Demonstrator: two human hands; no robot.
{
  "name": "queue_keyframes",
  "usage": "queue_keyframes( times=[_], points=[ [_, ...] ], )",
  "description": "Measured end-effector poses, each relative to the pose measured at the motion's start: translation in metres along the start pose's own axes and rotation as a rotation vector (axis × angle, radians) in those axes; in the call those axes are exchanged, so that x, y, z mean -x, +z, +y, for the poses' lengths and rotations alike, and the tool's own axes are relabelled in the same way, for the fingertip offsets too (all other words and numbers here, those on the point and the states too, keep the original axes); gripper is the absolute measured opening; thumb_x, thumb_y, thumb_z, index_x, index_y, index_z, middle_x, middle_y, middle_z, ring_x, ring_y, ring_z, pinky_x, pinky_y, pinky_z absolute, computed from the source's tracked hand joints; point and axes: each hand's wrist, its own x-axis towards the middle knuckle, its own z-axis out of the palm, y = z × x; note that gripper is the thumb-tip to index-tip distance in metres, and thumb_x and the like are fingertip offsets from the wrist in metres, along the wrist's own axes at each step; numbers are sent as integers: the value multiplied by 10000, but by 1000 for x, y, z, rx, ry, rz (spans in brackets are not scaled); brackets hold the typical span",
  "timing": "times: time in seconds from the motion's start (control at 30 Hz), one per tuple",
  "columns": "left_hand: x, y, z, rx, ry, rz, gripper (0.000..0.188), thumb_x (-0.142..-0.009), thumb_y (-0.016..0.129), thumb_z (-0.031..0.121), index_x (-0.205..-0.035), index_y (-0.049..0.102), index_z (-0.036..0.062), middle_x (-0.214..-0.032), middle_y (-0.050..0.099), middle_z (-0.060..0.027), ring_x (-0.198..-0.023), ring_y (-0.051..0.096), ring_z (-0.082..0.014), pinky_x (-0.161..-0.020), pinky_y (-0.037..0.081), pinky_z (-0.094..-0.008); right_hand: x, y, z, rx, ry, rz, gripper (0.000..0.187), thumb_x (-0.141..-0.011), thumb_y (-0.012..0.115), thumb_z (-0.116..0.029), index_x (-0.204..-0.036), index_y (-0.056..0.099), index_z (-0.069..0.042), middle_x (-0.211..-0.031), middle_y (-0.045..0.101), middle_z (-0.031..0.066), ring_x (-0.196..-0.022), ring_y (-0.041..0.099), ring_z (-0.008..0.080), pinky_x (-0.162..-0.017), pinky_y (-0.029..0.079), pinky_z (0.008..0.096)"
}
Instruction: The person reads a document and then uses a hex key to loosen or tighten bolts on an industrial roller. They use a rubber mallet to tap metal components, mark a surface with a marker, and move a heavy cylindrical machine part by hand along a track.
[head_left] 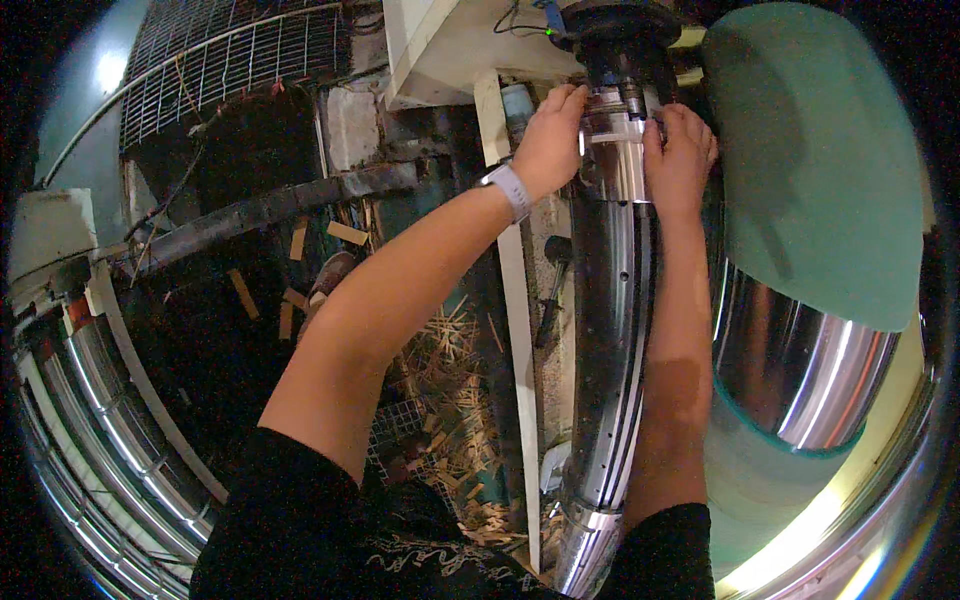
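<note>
A long dark, polished metal shaft [607,330] with a row of small holes runs from the lower middle up toward the black machine end [615,55]. Around its far end sits a shiny metal collar [614,165]. My left hand [553,140], with a pale strap on its wrist, grips the collar's left side; its fingertips reach the upper rim. On the opposite side my right hand [682,160] is curled against the collar, thumb toward the front. The fingers' undersides are hidden behind the metal.
Right of the shaft is a large roller [800,370] partly covered by a green sheet [815,160]. A pale rail [520,370] runs along the shaft's left. Wood-coloured strips [455,390] litter the floor. More metal rollers [125,420] stand at far left, below a wire grid [230,70].
</note>
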Motion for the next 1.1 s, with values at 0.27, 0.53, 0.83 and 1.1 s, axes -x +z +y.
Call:
queue_keyframes(
  times=[0.27, 0.53, 0.83, 1.1],
  points=[
    [-13, 25, -19, -219, -33, 22, 300, -646, 553, -42, -945, 533, -27, -932, 524, -194, -917, 511, -363, -788, 442, -413, 2, 21, 14, 16, -54, 76, 166, -794, 567, -228, -883, 581, -88, -927, 521, 118, -929, 478, 316, -830, 359, 467],
    [18, 40, -7, -210, -34, 44, 240, -640, 547, -54, -870, 525, 12, -891, 524, -153, -885, 508, -355, -753, 427, -415, 43, -2, 13, 33, 9, 3, 156, -794, 583, -242, -858, 582, -100, -902, 507, 107, -933, 465, 298, -851, 308, 478],
    [170, 50, 87, -71, -24, -248, 307, -601, 556, -81, -877, 476, 27, -873, 484, -164, -869, 473, -392, -701, 402, -441, 222, -88, 10, -57, 277, -228, 128, -759, 602, -191, -841, 554, -105, -920, 481, 89, -945, 454, 282, -859, 291, 469],
    [319, 68, 157, 48, 28, -630, 361, -644, 550, -106, -978, 500, 22, -935, 484, -169, -871, 486, -384, -689, 418, -444, 398, -159, 3, -29, 509, -306, 103, -742, 616, -152, -804, 548, -105, -934, 505, 59, -948, 486, 237, -865, 302, 428]
  ],
)
